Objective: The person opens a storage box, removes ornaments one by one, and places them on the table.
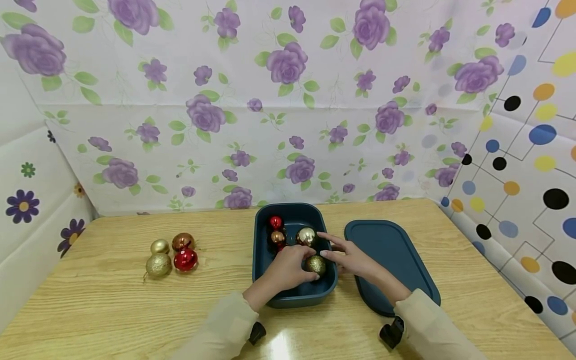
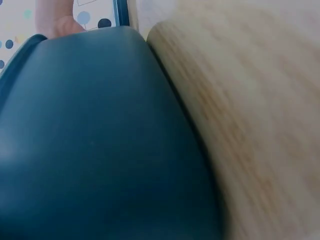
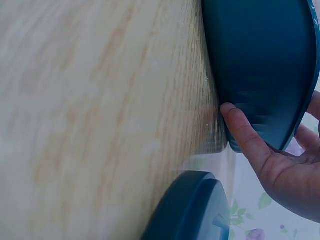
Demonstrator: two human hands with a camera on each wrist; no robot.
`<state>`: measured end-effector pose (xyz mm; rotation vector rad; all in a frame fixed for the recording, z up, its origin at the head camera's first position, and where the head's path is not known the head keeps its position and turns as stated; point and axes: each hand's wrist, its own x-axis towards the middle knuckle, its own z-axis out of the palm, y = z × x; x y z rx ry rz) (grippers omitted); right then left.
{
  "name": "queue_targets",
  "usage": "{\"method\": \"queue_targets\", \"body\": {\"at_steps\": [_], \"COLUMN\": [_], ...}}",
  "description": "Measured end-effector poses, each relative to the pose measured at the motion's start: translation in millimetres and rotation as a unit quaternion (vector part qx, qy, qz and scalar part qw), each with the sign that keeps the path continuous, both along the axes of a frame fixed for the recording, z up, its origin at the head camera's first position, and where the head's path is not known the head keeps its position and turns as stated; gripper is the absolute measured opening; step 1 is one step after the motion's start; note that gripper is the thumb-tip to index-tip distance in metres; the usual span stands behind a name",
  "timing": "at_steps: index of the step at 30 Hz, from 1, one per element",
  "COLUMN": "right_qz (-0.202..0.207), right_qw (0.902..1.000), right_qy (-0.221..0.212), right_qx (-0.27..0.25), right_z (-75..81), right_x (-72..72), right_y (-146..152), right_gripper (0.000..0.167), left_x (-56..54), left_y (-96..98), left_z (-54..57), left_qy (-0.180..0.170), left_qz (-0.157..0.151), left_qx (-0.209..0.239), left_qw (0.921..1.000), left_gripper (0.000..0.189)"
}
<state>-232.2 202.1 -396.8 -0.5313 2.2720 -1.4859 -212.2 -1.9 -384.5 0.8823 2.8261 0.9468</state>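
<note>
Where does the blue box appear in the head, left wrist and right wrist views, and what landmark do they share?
Head: box at lower centre, seen from above.
Left wrist: its outer wall fills the left and lower part.
Right wrist: upper right, outside only.
Shared landmark: the wooden table, right in left wrist, left in right wrist.

Pretty simple outfit: pale cream long sleeves (image 1: 227, 320) on both arms, ending well back from the fingers (image 1: 337, 241), plus chunky black gadgets (image 1: 392, 333) sitting behind the fingers, wrist-side.
</note>
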Motion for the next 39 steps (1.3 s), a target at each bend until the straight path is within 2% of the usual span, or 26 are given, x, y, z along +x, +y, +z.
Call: {"method": "queue_targets", "body": {"at_steps": [5, 10, 29, 39], "right_qz": [-0.003, 0.0, -0.002, -0.003], "right_qw": [1.0, 1.0, 1.0, 1.0], "right_qy": [0.003, 0.003, -0.001, 0.003], "right_qx": [-0.002, -0.004, -0.003, 0.003], "right_z": [0.5, 0.4, 0.9, 0.2], "right_x": [0.4, 0.2, 0.1, 0.5], "right_y": [0.5, 0.8, -0.6, 0.0], "right_gripper": [0.057, 0.058, 0.058, 0.057], "left_x": [0.1, 1.4, 2.1, 1.7], "left_y": [6.0, 8.5, 7.7, -2.8], "left_z": [0.0, 0.3, -0.3, 3.1], "left_qy": [0.009, 0.012, 0.024, 0.033], "left_qz": [-0.017, -0.024, -0.024, -0.002], "left_qx": [-0.038, -0.045, -0.035, -0.015], "left_qw": [0.9991, 0.9986, 0.9988, 0.9993], "left_gripper": [0.048, 0.042, 0.039, 0.041]}}
